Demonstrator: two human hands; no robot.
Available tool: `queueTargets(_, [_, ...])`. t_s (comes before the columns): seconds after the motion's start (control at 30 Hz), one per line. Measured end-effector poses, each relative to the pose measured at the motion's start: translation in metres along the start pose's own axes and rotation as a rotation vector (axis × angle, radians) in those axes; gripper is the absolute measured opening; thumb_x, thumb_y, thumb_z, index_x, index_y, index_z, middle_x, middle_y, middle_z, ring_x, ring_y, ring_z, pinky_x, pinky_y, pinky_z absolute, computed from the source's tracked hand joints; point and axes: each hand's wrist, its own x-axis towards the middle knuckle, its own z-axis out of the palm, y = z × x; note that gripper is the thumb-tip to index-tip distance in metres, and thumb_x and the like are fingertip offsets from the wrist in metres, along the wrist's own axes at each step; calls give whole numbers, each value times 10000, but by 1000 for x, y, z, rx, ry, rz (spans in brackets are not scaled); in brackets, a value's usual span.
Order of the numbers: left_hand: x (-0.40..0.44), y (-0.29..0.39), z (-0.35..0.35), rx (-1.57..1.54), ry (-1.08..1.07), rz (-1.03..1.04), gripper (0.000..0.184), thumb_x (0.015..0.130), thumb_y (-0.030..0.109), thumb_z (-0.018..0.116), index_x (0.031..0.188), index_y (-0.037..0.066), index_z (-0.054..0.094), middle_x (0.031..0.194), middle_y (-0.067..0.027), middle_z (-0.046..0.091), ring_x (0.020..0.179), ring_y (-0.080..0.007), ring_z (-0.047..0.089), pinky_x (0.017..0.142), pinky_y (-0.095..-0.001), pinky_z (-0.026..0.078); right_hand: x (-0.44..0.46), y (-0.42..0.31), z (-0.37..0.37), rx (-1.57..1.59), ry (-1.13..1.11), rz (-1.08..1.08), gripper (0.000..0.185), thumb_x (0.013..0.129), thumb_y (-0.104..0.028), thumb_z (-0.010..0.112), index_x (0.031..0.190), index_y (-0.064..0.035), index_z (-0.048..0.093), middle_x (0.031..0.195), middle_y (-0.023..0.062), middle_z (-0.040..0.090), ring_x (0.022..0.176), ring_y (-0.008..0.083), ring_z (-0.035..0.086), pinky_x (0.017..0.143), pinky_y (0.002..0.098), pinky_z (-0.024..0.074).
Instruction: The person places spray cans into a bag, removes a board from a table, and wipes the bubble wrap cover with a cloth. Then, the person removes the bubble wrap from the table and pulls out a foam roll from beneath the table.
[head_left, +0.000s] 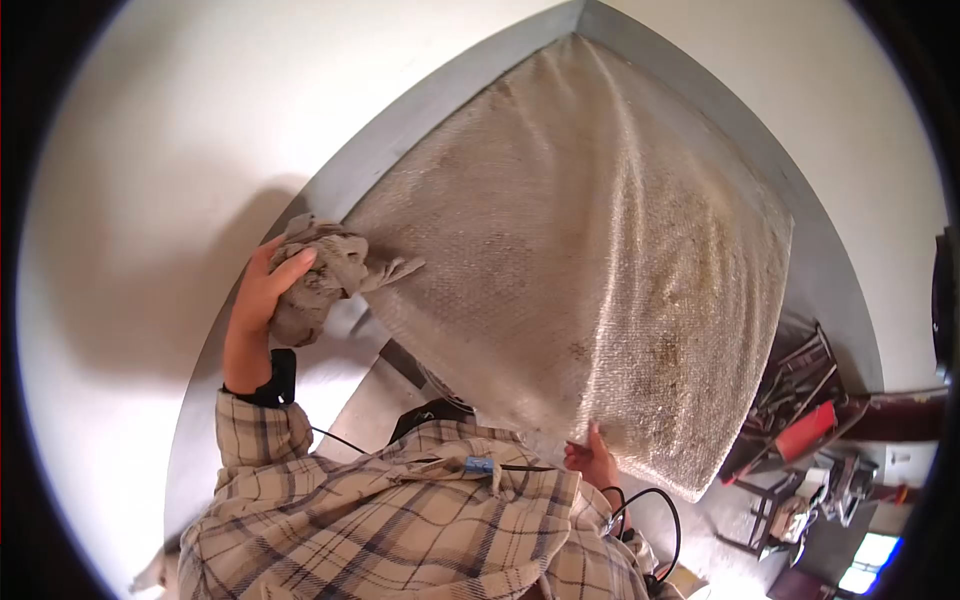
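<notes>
My left hand [262, 285] is raised at the left, closed around a crumpled grey-brown cloth [325, 265]. A loose end of that cloth reaches right, over the edge of a large sheet of bubble wrap [490, 240]. The sheet hangs from the peak of a grey frame [400, 120], with dirt and brown stains over its surface. Low in the view, my right hand [597, 463] has its thumb and fingers closed at the sheet's bottom edge. Part of that hand's grip is hidden by the angle.
White wall [130, 200] surrounds the frame. At the lower right stand dark metal furniture frames [790, 390] and a red item [805, 430], with assorted objects on the floor beyond. Black cables [665, 510] hang near my right forearm.
</notes>
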Motion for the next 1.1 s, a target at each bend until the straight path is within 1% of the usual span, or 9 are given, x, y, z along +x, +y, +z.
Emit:
queueTargets(0.3, [-39, -82, -10, 352, -46, -35, 661, 769, 352, 683, 1215, -87, 469, 1022, -128, 615, 946, -222, 583, 876, -305, 435, -61, -59, 50, -33, -214, -414, 302, 898, -327, 542, 1068, -78, 521, 879, 64, 610, 681, 163, 550, 570, 260, 442])
queueTargets(0.4, [-41, -109, -10, 650, -492, -140, 588, 827, 369, 634, 1219, -41, 480, 1114, -116, 576, 1022, -161, 529, 865, -269, 425, -75, -69, 78, 48, -212, -537, 288, 901, -314, 540, 1082, -91, 523, 900, 38, 597, 646, 142, 515, 554, 254, 412])
queueTargets(0.47, [-35, -142, -5, -241, -519, -654, 646, 868, 465, 546, 1259, -37, 436, 1127, -99, 574, 1003, -146, 542, 872, -258, 419, -82, -73, 89, 35, -270, -552, 291, 900, -313, 542, 1089, -93, 520, 897, 38, 595, 650, 142, 516, 551, 255, 408])
queueTargets(0.7, [38, -182, 14, 88, 115, -322, 735, 846, 592, 477, 1281, 1, 436, 1201, -86, 549, 1072, -160, 535, 897, -285, 420, -85, -84, 75, -171, -278, -600, 403, 882, -340, 563, 1166, -66, 482, 982, 72, 603, 753, 202, 592, 613, 298, 479])
queueTargets(0.9, [59, -170, 19, -333, -292, -699, 779, 828, 582, 516, 1363, 40, 353, 1386, -98, 369, 1238, -196, 397, 1013, -294, 319, -76, -51, 4, -616, -324, -169, 361, 884, -261, 566, 1156, -35, 494, 1051, 148, 593, 961, 261, 587, 822, 352, 488])
queueTargets(0.93, [44, -168, 26, -327, -322, -725, 779, 828, 582, 516, 1363, 40, 353, 1386, -98, 369, 1238, -196, 397, 1013, -294, 319, -50, -40, -45, -465, -189, -119, 354, 882, -241, 566, 1146, -16, 495, 1055, 152, 586, 970, 265, 579, 847, 359, 476])
queueTargets(1.0, [0, -146, 44, -208, -220, 4, 573, 802, 480, 613, 1155, 31, 553, 1077, -114, 607, 979, -215, 588, 829, -315, 475, 3, -19, -143, -128, 89, -86, 342, 877, -202, 565, 1127, 22, 498, 1064, 162, 572, 990, 271, 564, 896, 375, 453])
queueTargets(1.03, [13, -152, 49, -213, -264, -2, 573, 802, 480, 613, 1155, 31, 553, 1077, -114, 607, 979, -215, 588, 829, -315, 475, 33, -8, -190, 492, 29, -104, 347, 870, -194, 565, 1112, 45, 496, 1072, 179, 556, 1038, 281, 528, 967, 387, 407])
queueTargets(1.1, [32, -157, 51, -444, -48, -559, 437, 777, 378, 674, 1063, 55, 597, 981, -104, 637, 893, -236, 613, 789, -349, 501, 34, 9, -212, 658, 56, -334, 423, 911, -314, 480, 1140, 42, 487, 1112, 194, 537, 1107, 294, 476, 1008, 415, 367])
